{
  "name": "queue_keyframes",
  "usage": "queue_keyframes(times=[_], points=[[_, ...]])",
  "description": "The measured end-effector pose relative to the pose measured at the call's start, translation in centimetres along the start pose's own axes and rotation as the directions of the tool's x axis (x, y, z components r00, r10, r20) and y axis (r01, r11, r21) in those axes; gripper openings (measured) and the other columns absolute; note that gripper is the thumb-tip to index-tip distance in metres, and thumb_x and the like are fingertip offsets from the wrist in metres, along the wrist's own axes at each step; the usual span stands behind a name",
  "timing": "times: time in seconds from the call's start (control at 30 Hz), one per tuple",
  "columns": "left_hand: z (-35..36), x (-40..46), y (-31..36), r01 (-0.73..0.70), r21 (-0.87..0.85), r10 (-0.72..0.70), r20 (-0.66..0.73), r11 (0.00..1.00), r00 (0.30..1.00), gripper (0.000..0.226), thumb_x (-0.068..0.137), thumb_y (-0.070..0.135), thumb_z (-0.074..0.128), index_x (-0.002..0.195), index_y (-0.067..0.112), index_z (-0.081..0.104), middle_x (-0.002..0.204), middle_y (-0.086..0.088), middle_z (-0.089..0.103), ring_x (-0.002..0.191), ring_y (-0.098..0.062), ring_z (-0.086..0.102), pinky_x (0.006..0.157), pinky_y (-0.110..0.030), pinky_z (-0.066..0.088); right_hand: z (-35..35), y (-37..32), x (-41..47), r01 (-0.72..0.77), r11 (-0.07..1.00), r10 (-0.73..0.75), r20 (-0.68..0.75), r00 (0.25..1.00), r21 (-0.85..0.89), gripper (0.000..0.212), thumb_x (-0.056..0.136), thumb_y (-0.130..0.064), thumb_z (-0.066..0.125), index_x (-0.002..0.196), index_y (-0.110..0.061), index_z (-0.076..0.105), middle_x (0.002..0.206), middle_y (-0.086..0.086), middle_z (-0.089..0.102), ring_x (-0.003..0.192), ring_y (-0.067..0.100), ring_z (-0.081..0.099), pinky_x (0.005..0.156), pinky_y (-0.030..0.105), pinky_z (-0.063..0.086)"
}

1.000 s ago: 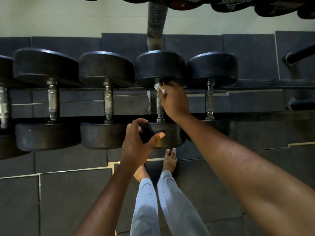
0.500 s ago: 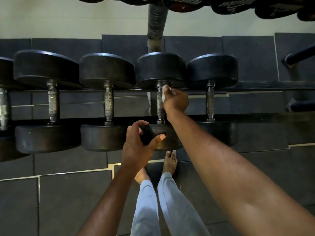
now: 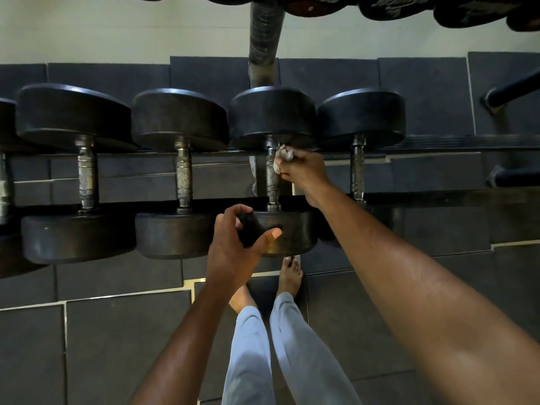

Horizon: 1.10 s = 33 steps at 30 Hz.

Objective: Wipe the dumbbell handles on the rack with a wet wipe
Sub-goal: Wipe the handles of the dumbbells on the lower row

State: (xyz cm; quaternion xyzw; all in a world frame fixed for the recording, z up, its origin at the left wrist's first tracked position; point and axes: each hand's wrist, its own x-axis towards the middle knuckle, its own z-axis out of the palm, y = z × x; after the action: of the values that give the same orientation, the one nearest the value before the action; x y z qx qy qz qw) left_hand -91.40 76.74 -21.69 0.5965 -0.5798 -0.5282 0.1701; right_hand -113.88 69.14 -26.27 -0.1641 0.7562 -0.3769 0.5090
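Here the right hand [image 3: 304, 171] pinches a crumpled white wet wipe [image 3: 283, 158] against the upper end of a dumbbell handle [image 3: 272, 176], its grip closed tight on the cloth just under the far weight head. The left hand [image 3: 233, 247] curls round a small dark object [image 3: 249, 229], thumb stretched out, in front of the same dumbbell's near head [image 3: 289, 233]. That dumbbell is third from the left of four full ones lying side by side on the rack [image 3: 423, 197]; the neighbouring knurled handles [image 3: 183, 176] stand bare. Below, two bare feet and pale trouser legs [image 3: 263, 355] stand on dark floor tiles [image 3: 117, 346].
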Motion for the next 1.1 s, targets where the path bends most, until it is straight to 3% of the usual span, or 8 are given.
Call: queue_keyframes(times=[0.23, 0.37, 0.57, 0.67, 0.77, 0.9, 1.0, 1.1], points=[[0.2, 0.0, -0.2, -0.004, -0.019, 0.004, -0.011, 1.0, 1.0, 0.067, 0.075, 0.054, 0.093, 0.128, 0.039, 0.055, 0.113, 0.015, 0.048, 0.105, -0.008, 0.059, 0.074, -0.015, 0.055, 0.3, -0.8, 1.7, -0.026, 0.995, 0.019, -0.074, 0.997, -0.099, 0.012, 0.098, -0.021, 0.077, 0.095, -0.011, 0.082, 0.084, -0.004, 0.08, 0.08, 0.005, 0.075, 0.07, 0.025, 0.057], [0.2, -0.1, -0.2, 0.004, -0.022, -0.005, -0.009, 1.0, 1.0, 0.067, 0.074, 0.053, 0.093, 0.128, 0.038, 0.055, 0.114, 0.011, 0.049, 0.105, -0.009, 0.06, 0.077, -0.023, 0.058, -1.2, -0.3, 1.1, -0.065, 0.969, 0.081, 0.059, 0.995, -0.24, 0.01, 0.099, -0.024, 0.074, 0.101, -0.017, 0.081, 0.096, -0.007, 0.081, 0.096, 0.005, 0.075, 0.074, 0.025, 0.055], [0.2, 0.0, 0.0, 0.019, -0.01, -0.019, -0.008, 1.0, 1.0, 0.067, 0.075, 0.053, 0.093, 0.128, 0.039, 0.054, 0.115, 0.015, 0.048, 0.106, -0.008, 0.06, 0.072, -0.015, 0.055, -2.7, 0.2, 0.0, 0.004, 0.907, 0.102, 0.228, 0.968, -0.421, 0.024, 0.099, -0.022, 0.076, 0.075, -0.022, 0.077, 0.074, -0.02, 0.076, 0.08, -0.005, 0.069, 0.085, 0.024, 0.051], [0.1, 0.0, -0.3, 0.01, 0.011, -0.01, -0.003, 1.0, 1.0, 0.068, 0.073, 0.058, 0.091, 0.127, 0.04, 0.054, 0.115, 0.012, 0.049, 0.106, -0.009, 0.06, 0.078, -0.032, 0.062, -3.3, 1.0, -0.6, 0.002, 0.862, 0.17, 0.293, 0.941, -0.507, 0.008, 0.093, -0.027, 0.083, 0.086, -0.028, 0.079, 0.086, -0.015, 0.077, 0.094, 0.002, 0.069, 0.095, 0.028, 0.053], [0.2, -0.1, -0.4, 0.013, 0.006, -0.013, 0.0, 1.0, 1.0, 0.07, 0.072, 0.064, 0.088, 0.127, 0.042, 0.053, 0.115, 0.013, 0.049, 0.107, -0.012, 0.061, 0.081, -0.041, 0.065, -3.7, 1.0, -1.3, 0.024, 0.848, 0.174, 0.321, 0.931, -0.529, 0.007, 0.089, -0.028, 0.086, 0.091, -0.03, 0.079, 0.094, -0.014, 0.076, 0.095, 0.001, 0.068, 0.085, 0.022, 0.052], [0.2, -0.1, -0.4, 0.014, 0.017, -0.014, -0.008, 1.0, 1.0, 0.068, 0.072, 0.064, 0.088, 0.127, 0.045, 0.052, 0.115, 0.012, 0.049, 0.107, -0.01, 0.061, 0.082, -0.043, 0.065, -3.7, 0.3, -1.9, 0.076, 0.816, 0.173, 0.367, 0.914, -0.573, 0.01, 0.089, -0.025, 0.086, 0.098, -0.025, 0.083, 0.091, -0.016, 0.079, 0.098, 0.001, 0.071, 0.086, 0.021, 0.055], [0.2, -0.1, -0.3, 0.008, 0.028, -0.008, -0.015, 1.0, 1.0, 0.067, 0.074, 0.061, 0.09, 0.127, 0.043, 0.052, 0.114, 0.011, 0.049, 0.105, -0.008, 0.06, 0.083, -0.039, 0.064, -4.0, -1.0, -2.9, 0.164, 0.715, 0.174, 0.401, 0.9, -0.679, 0.018, 0.09, -0.027, 0.085, 0.107, -0.024, 0.082, 0.094, -0.019, 0.072, 0.092, -0.003, 0.065, 0.073, 0.016, 0.047], [0.2, -0.3, -0.2, -0.001, 0.014, 0.001, -0.015, 1.0, 1.0, 0.067, 0.075, 0.059, 0.09, 0.128, 0.041, 0.053, 0.114, 0.014, 0.048, 0.104, -0.006, 0.059, 0.083, -0.034, 0.062, -3.8, -2.6, -3.4, 0.347, 0.651, -0.002, 0.456, 0.89, -0.675, 0.018, 0.089, -0.03, 0.086, 0.106, -0.025, 0.083, 0.1, -0.014, 0.077, 0.093, -0.003, 0.067, 0.085, 0.031, 0.056]])
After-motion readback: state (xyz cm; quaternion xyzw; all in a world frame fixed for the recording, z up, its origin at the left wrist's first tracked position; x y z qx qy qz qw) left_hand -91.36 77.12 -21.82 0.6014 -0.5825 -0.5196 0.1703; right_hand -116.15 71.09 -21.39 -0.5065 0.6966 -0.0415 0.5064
